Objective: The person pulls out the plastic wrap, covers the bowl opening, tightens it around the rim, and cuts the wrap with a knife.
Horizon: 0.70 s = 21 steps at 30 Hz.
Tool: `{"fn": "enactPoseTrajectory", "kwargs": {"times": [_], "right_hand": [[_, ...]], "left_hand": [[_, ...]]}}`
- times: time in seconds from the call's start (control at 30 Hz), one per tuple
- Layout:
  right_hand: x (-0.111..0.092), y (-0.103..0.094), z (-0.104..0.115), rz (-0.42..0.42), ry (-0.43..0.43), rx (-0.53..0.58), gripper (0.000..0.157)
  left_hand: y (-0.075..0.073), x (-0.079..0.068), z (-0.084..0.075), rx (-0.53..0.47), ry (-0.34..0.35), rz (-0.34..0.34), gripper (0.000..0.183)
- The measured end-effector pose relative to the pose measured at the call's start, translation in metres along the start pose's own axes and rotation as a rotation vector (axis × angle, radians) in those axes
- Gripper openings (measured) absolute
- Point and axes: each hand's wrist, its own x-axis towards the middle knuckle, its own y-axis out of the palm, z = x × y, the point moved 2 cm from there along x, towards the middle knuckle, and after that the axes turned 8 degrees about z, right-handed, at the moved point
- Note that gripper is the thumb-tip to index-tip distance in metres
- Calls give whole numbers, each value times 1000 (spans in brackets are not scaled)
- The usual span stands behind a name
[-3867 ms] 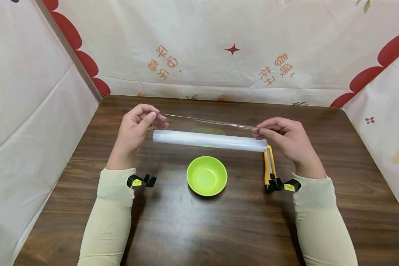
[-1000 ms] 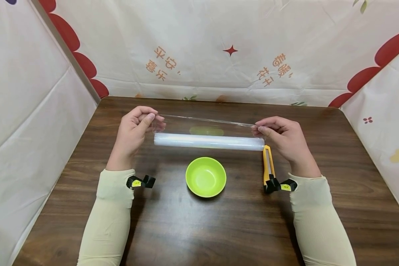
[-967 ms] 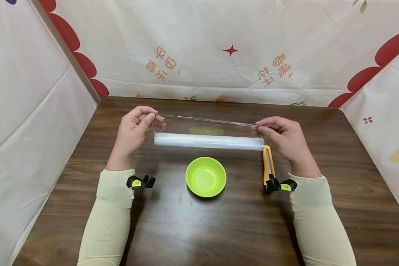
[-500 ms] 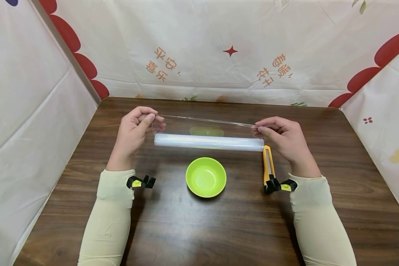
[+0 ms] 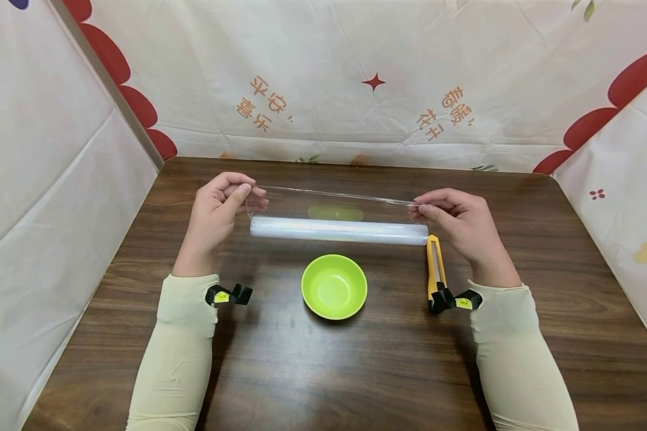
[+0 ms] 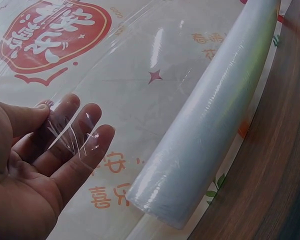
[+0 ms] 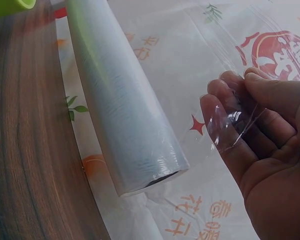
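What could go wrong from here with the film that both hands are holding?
The thin film may cling to itself: it wrinkles at the left hand and right hand. Neither holds the roll, so it might shift when pulled. The yellow cutter lies near the right hand, which could knock it.

Plain lime green on the bowl [image 5: 334, 287]; milky white with bluish shine on the roll [image 5: 338, 230]; transparency on the film [image 5: 334, 194]. Yellow-orange and black on the cutter [image 5: 431, 275], pale cream-yellow on the sleeves [image 5: 175, 353], black and yellow on the wrist devices [image 5: 223, 297]. Dark brown wood grain on the table [image 5: 323, 371]; red scallops [image 5: 105, 52], red star [image 5: 374, 82] and orange characters [image 5: 277, 103] on the white cloth [image 5: 323, 54].
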Motion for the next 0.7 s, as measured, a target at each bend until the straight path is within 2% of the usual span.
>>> {"fn": "enactPoseTrajectory", "kwargs": {"times": [0.43, 0.7], "right_hand": [[0, 0, -1, 2, -6, -5, 15], [1, 0, 0, 6, -19, 3, 15]], "left_hand": [[-2, 0, 1, -8, 4, 4, 26], [-3, 0, 2, -1, -4, -2, 16]]}}
